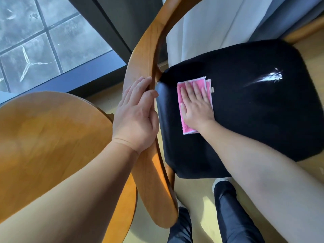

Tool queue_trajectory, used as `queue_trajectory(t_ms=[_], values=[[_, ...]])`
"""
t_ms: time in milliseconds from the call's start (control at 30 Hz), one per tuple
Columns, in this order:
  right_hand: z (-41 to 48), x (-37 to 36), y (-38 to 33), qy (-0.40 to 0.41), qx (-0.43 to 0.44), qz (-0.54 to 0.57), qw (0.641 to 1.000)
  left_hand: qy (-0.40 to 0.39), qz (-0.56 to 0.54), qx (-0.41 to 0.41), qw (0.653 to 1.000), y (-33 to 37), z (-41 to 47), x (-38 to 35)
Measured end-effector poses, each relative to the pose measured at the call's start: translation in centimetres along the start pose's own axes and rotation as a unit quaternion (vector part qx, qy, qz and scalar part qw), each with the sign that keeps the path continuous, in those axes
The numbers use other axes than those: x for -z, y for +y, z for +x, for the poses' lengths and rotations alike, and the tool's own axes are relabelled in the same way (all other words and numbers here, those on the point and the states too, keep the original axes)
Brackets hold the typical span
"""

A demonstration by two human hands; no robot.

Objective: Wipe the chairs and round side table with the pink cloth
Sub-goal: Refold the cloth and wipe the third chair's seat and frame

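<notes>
A wooden chair with a curved armrest [150,50] and a glossy black seat [245,111] fills the middle and right of the view. The folded pink cloth [182,95] lies flat on the seat's left part. My right hand [196,106] presses on the cloth with straight, spread fingers. My left hand [136,113] rests on the armrest, fingers straight along the wood and thumb on its inner edge. The round wooden side table [43,137] stands to the left, partly hidden by my left forearm.
A white and grey curtain [219,27] hangs behind the chair. A dark window frame [112,28] and glass with tiled ground outside lie at upper left. My legs in dark trousers [231,216] stand on the light wood floor below the seat.
</notes>
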State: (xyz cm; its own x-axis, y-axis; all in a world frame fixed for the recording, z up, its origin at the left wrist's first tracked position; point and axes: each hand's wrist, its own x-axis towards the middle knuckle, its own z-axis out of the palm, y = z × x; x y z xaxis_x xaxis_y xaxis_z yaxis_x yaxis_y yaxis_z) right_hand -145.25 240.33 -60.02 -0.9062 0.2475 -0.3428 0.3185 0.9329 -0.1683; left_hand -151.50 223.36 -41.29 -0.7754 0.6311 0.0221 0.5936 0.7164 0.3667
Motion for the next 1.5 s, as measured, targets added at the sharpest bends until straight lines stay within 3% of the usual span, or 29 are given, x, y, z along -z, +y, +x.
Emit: queue_trajectory(t_ms=[100, 233, 400, 700, 1233, 1500], values=[[-5.0, -1.9, 0.2, -0.014, -0.007, 0.010, 1.000, -0.027, 0.027, -0.021, 0.999, 0.1, 0.1, 0.2], [-12.5, -4.5, 0.5, -0.035, -0.020, 0.007, 0.999, -0.130, 0.086, -0.157, 0.975, -0.3, 1.0, 0.3], [-17.9, -6.1, 1.4, -0.049, -0.008, 0.024, 0.998, -0.146, 0.115, -0.149, 0.971, -0.3, 1.3, 0.4], [-14.1, -4.8, 2.1, -0.045, -0.003, 0.019, 0.999, -0.124, 0.100, -0.150, 0.976, -0.3, 1.2, 0.2], [10.9, 4.6, 5.5, 0.008, -0.006, -0.008, 1.000, -0.119, 0.053, -0.152, 0.980, -1.5, 1.4, -0.9], [5.2, 2.3, 7.0, 0.023, -0.011, -0.009, 1.000, -0.119, 0.077, -0.151, 0.978, -0.9, 1.4, -0.4]])
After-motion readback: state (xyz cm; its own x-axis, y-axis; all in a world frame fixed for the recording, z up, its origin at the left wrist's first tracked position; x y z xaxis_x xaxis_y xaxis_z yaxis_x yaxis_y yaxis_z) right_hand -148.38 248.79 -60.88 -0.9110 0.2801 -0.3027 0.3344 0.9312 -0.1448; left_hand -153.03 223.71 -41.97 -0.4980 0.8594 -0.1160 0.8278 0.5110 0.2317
